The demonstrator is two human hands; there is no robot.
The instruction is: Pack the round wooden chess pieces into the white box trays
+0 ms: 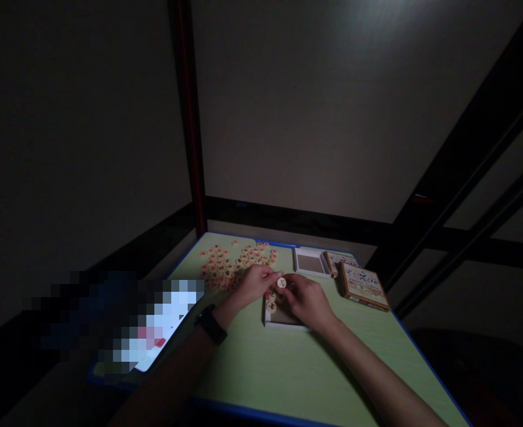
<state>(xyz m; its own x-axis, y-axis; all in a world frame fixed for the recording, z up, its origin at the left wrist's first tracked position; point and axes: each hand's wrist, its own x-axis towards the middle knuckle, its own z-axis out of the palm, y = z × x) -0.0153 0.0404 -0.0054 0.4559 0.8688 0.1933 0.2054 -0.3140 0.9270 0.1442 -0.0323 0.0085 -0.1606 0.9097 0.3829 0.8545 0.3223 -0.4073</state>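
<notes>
A round wooden xiangqi piece (281,283) with a dark character faces me, pinched between the fingertips of both hands. My left hand (258,282) grips its left side, a dark watch (211,325) on that wrist. From the other side my right hand (309,299) closes its fingers on the piece. Just below is an open shallow box (283,319) with a white rim and brown bottom. A few xiangqi pieces (271,307) lie at its left end; my right hand covers part of the box. Left of the hands, many loose xiangqi pieces (219,270), red and dark marked, are spread out.
Everything rests on a green table (261,373) with a blue edge. A second shallow box (310,263) lies at the back, beside two printed game boxes (364,286) on the right. A lit, partly blurred screen (168,323) is at the left edge. Walls enclose the back.
</notes>
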